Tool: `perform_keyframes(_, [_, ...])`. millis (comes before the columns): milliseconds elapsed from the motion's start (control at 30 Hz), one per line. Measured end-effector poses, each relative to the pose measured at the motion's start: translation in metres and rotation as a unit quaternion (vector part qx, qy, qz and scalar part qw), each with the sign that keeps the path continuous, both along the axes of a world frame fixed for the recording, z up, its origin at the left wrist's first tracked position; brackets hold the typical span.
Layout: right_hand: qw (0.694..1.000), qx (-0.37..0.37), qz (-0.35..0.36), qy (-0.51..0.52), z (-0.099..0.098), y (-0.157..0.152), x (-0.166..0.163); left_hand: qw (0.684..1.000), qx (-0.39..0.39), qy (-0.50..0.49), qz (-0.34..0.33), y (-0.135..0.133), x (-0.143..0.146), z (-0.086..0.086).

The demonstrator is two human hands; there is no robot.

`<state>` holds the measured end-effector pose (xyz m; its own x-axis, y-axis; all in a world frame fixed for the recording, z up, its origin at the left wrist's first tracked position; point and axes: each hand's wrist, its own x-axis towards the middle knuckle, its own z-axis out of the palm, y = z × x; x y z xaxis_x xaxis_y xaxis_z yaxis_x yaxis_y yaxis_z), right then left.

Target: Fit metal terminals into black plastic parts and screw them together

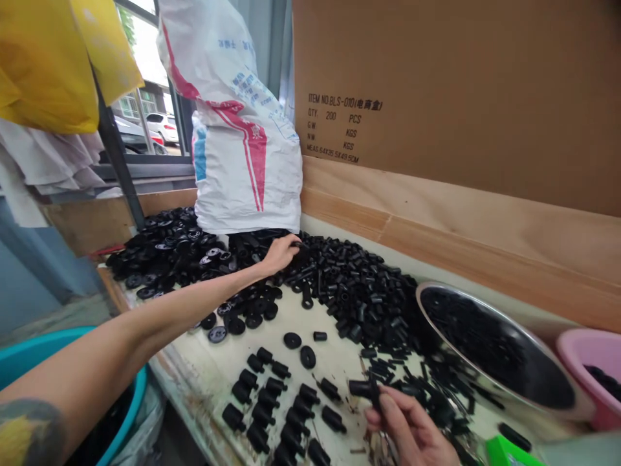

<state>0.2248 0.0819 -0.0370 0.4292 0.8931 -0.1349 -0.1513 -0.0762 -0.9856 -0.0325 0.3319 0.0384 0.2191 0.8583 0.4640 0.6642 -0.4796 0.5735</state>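
My left hand point(281, 254) stretches across the table to the back, at the foot of the white sack, where black parts are heaped. Its fingers are curled together, with something dark at the tips that I cannot make out. At the front right, my right hand point(412, 430) pinches a black plastic part point(359, 388), a short cylinder joined to a narrow upright piece. Left of it, several black cylinders with thin stems point(264, 414) lie in rough rows. Two black discs point(307, 356) and a short black tube point(320, 336) lie just beyond them.
Black tubes point(369, 291) and black discs point(165, 252) form heaps. A metal bowl point(543, 382), pink basin point(577, 346) and green box point(509, 453) stand right. The white sack point(247, 168) and a cardboard sheet point(460, 97) rise behind; a teal tub point(138, 401) is left.
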Motion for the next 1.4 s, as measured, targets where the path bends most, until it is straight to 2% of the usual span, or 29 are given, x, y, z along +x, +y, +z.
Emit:
perform_keyframes(67, [1.0,0.009,-0.018,0.018,0.004,-0.001,0.005,0.996,-0.024,-0.089,0.007,-0.019,0.007,0.007])
perform_keyframes(133, [0.999,0.026,-0.035,0.019,0.009,-0.003,0.005,0.985,-0.065,-0.158,-0.005,-0.051,0.022,0.009])
perform_keyframes(267, [0.996,0.079,-0.038,-0.008,0.022,-0.015,-0.004,0.951,-0.193,-0.227,-0.08,-0.144,0.067,-0.001])
perform_keyframes(333, [0.994,0.098,-0.045,-0.032,0.026,-0.023,-0.006,0.923,-0.26,-0.26,-0.117,-0.19,0.089,-0.007])
perform_keyframes(400, [0.991,0.109,-0.06,-0.055,0.029,-0.034,-0.003,0.823,-0.392,-0.388,-0.137,-0.224,0.104,-0.009])
perform_keyframes(467, [0.989,0.107,-0.069,-0.078,0.031,-0.045,0.003,0.73,-0.467,-0.469,-0.169,-0.247,0.112,-0.009])
perform_keyframes(500, [0.989,0.101,-0.068,-0.089,0.031,-0.05,0.007,0.703,-0.483,-0.489,-0.183,-0.254,0.114,-0.008])
perform_keyframes(567, [0.987,0.09,-0.069,-0.111,0.032,-0.061,0.014,0.681,-0.492,-0.503,-0.202,-0.262,0.117,-0.008])
perform_keyframes(700, [0.978,0.104,-0.086,-0.159,0.035,-0.075,0.02,0.709,-0.483,-0.482,-0.177,-0.271,0.125,-0.013])
perform_keyframes(767, [0.964,0.128,-0.068,-0.224,0.036,-0.078,0.019,0.724,-0.48,-0.47,-0.158,-0.275,0.129,-0.017])
perform_keyframes(933, [0.889,0.175,-0.043,-0.421,0.033,-0.078,0.015,0.741,-0.467,-0.459,-0.148,-0.282,0.133,-0.028])
perform_keyframes(1100, [0.831,0.208,-0.038,-0.515,0.034,-0.076,0.01,0.764,-0.441,-0.448,-0.146,-0.287,0.132,-0.036])
perform_keyframes(1167, [0.821,0.216,-0.037,-0.527,0.034,-0.076,0.009,0.777,-0.426,-0.438,-0.148,-0.289,0.132,-0.037])
perform_keyframes(1400, [0.818,0.217,-0.067,-0.528,0.028,-0.077,0.0,0.813,-0.408,-0.402,-0.105,-0.295,0.133,-0.034])
